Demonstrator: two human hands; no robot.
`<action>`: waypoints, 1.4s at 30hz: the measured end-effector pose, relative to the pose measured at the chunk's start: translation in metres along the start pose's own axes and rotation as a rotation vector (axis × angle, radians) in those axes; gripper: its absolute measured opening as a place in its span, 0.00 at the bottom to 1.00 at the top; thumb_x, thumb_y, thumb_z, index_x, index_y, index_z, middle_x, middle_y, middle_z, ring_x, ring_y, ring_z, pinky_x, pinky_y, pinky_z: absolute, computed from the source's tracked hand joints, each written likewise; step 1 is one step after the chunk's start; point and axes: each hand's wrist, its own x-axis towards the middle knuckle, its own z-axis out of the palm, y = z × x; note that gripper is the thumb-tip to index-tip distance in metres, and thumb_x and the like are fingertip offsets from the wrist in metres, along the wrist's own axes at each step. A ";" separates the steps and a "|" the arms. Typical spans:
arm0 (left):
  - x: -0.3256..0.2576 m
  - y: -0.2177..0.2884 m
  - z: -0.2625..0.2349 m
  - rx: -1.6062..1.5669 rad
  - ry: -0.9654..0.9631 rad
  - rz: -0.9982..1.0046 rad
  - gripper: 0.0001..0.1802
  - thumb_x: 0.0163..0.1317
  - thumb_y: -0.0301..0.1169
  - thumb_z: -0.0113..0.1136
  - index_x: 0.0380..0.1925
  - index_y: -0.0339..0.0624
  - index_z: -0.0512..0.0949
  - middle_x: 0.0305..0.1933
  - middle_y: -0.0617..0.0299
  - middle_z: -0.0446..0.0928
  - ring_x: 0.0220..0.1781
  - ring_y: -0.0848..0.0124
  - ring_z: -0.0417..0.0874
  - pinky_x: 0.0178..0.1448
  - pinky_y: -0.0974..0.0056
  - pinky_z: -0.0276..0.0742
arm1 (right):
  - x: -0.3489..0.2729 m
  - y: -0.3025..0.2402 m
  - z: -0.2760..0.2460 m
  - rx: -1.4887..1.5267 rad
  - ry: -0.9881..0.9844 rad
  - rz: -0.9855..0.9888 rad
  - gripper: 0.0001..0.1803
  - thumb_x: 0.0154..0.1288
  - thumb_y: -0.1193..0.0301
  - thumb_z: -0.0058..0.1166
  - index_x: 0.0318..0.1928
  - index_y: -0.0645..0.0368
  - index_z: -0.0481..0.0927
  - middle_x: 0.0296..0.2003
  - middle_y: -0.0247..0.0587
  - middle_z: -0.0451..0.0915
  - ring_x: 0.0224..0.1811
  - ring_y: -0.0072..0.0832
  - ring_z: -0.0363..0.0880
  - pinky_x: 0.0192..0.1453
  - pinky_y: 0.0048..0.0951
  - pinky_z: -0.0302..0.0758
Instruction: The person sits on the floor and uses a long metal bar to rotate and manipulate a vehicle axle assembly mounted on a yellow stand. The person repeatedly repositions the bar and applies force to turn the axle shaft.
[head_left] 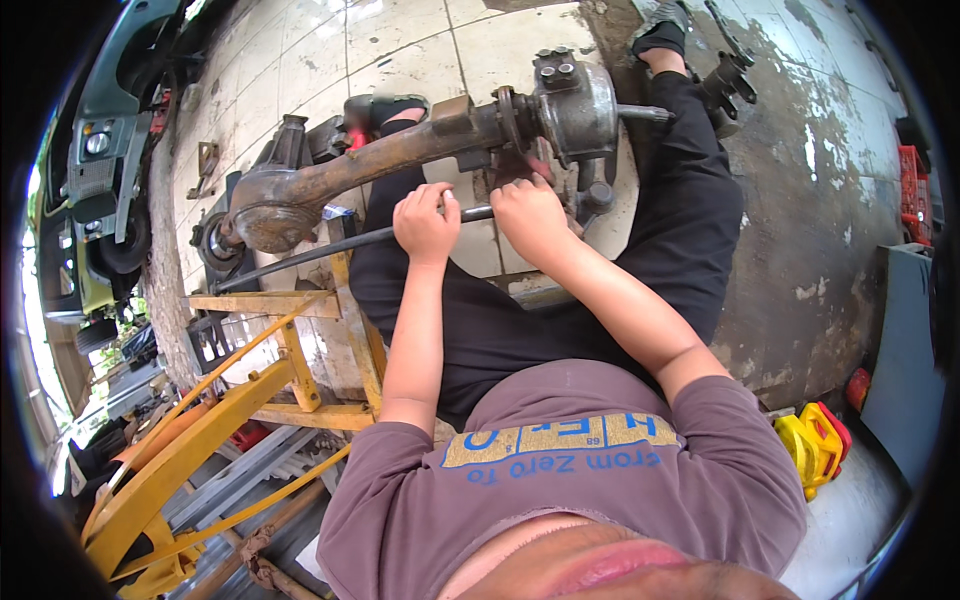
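Note:
A heavy, rusty vehicle axle (385, 165) lies across the floor in front of me, with a rounded housing (275, 212) at its left and a thick steel hub (580, 105) at its right. Along its near side runs a long dark metal rod (350, 243), slanting down to the left. My left hand (427, 222) is closed round this rod between my knees, its thumb lying upward. Close beside it, my right hand (530, 215) is closed over the rod nearer the hub; its fingers hide that stretch. A ball-shaped joint (597, 197) sits just right of my right hand.
A yellow metal frame (215, 425) stands close on my left, with metal bars behind it. Beyond it is a green vehicle (100, 150). Loose metal parts (728, 90) lie past my right leg. At right are a yellow-and-red plastic object (812, 448), a grey panel (905, 350) and a red crate (913, 195).

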 end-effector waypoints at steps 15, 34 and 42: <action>0.000 0.003 0.004 -0.013 0.071 0.033 0.04 0.67 0.31 0.68 0.37 0.49 0.89 0.36 0.65 0.88 0.39 0.60 0.89 0.49 0.54 0.81 | 0.003 0.000 0.000 0.001 -0.001 0.014 0.09 0.62 0.70 0.67 0.43 0.59 0.88 0.38 0.45 0.92 0.46 0.41 0.93 0.62 0.48 0.86; -0.005 -0.004 0.000 0.028 0.032 -0.013 0.04 0.67 0.34 0.68 0.37 0.52 0.89 0.38 0.66 0.89 0.42 0.60 0.90 0.50 0.52 0.82 | 0.004 -0.005 -0.012 0.024 0.010 -0.002 0.08 0.64 0.70 0.67 0.42 0.57 0.88 0.37 0.46 0.93 0.45 0.41 0.95 0.64 0.48 0.87; -0.004 -0.002 0.007 -0.013 0.029 0.016 0.04 0.66 0.32 0.68 0.37 0.51 0.89 0.35 0.68 0.87 0.39 0.62 0.89 0.49 0.54 0.81 | -0.008 -0.004 -0.017 -0.001 0.015 -0.053 0.13 0.65 0.70 0.67 0.47 0.63 0.86 0.41 0.50 0.93 0.47 0.46 0.95 0.73 0.57 0.84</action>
